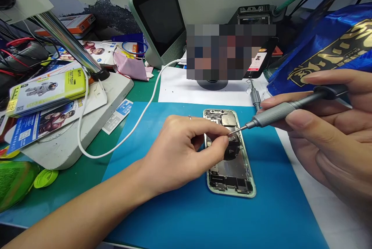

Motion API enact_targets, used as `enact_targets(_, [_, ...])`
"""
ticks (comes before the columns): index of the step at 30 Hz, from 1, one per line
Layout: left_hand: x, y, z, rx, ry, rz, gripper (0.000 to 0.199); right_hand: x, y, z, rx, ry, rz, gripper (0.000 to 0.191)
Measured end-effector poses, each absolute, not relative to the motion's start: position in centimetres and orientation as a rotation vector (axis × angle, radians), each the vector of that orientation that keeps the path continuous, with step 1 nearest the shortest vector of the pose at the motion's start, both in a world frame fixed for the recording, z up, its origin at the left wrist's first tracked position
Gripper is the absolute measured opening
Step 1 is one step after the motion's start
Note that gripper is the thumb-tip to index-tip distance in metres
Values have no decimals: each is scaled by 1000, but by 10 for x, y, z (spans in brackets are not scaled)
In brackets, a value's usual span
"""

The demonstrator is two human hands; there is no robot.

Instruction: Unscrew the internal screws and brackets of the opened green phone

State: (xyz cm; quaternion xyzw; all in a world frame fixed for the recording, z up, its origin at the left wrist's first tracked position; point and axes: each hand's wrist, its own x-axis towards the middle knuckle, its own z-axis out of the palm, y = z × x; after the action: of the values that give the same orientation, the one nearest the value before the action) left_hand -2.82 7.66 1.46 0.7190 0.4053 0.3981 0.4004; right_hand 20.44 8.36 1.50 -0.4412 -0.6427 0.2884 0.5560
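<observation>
Over the link, I see the right hand (328, 133) gripping a screwdriver (273, 114) and the left hand (186, 148) pinched closed at its tip (on what, I can't tell). The opened phone (236, 168) lies beneath the left fingertips. I judge this fine driver work, calling next for steady tip alignment.
</observation>
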Motion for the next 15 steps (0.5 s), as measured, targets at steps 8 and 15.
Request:
enact_targets(8, [-28, 76, 18, 1825, 1045, 985, 12, 206, 83, 14, -1030, -1528, 673, 42])
enact_targets(15, [-30, 75, 20, 1767, 1123, 949, 22, 205, 84, 13, -1037, -1548, 649, 43])
